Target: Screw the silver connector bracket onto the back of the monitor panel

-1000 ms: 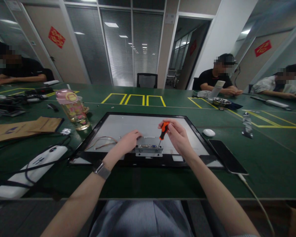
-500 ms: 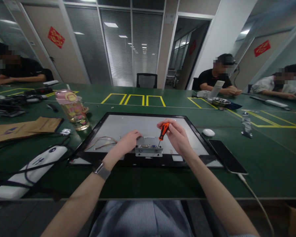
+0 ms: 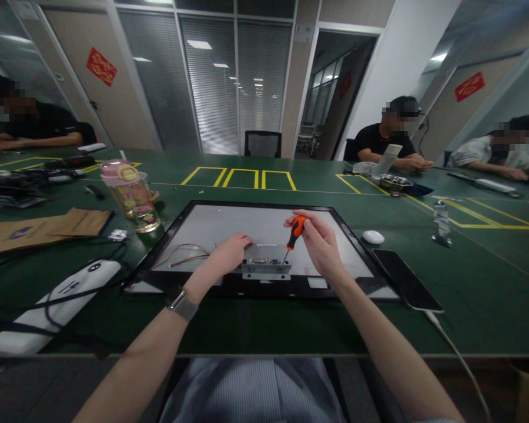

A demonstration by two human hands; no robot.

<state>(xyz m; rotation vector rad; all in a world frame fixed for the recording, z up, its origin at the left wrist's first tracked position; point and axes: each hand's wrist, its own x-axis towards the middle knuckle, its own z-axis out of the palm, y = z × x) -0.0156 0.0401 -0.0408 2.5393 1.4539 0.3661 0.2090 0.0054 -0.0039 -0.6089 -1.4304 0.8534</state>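
A black-framed monitor panel (image 3: 264,223) lies face down on the green table (image 3: 247,326), grey metal back up. Near its front edge sits a small metal connector board (image 3: 265,267). My right hand (image 3: 320,244) grips an orange-and-black screwdriver (image 3: 294,234), tilted, with its tip down at the board's right end. My left hand (image 3: 229,251) rests on the panel with fingers curled against the board's left end; what they pinch, if anything, is hidden. Thin coloured wires (image 3: 183,254) loop to the left of that hand.
A pink-lidded bottle (image 3: 131,195) stands left of the panel, brown envelopes (image 3: 39,228) beyond it. A white device with black cables (image 3: 53,302) lies front left. A black phone (image 3: 406,278) with cable and a white mouse (image 3: 373,237) lie right. Other people sit around the table.
My right hand has turned the screwdriver handle slightly, fingers shifting round it; the tip stays at the board. My left hand has not moved.
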